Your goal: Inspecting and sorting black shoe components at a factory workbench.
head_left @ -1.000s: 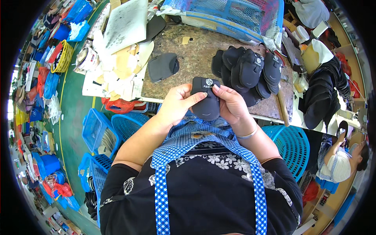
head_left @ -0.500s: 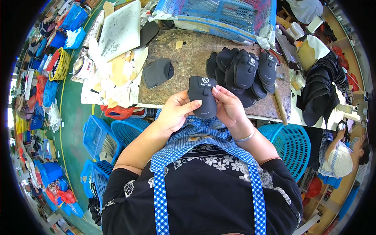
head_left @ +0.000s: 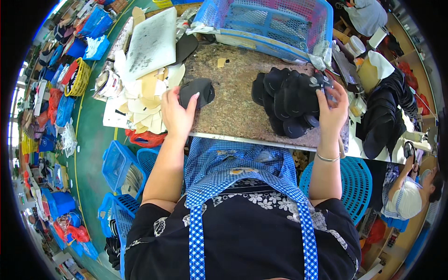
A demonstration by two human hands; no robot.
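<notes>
My left hand (head_left: 178, 111) reaches onto the small dark pile of black shoe tongues (head_left: 203, 88) at the left of the worktable. Its thumb lies over the near edge and its fingers are spread at the left side. My right hand (head_left: 333, 101) is at the right end of a larger heap of black shoe tongues (head_left: 290, 95), thumb and fingers either side of a tongue with pale print (head_left: 326, 83). That tongue is partly hidden by the fingers. The heaped tongues overlap, rounded ends toward me.
A blue mesh crate (head_left: 261, 44) stands at the table's far side. Cut card scraps (head_left: 147, 100) and a stained white board (head_left: 153, 44) lie at left. Black pieces (head_left: 385, 107) hang in a row at right. Blue baskets (head_left: 350, 186) stand below; another person (head_left: 403, 198) sits far right.
Both hands have parted from in front of me, where they held one printed shoe tongue. The left went out to the small pile, the right to the heap; the tongue left the middle.
</notes>
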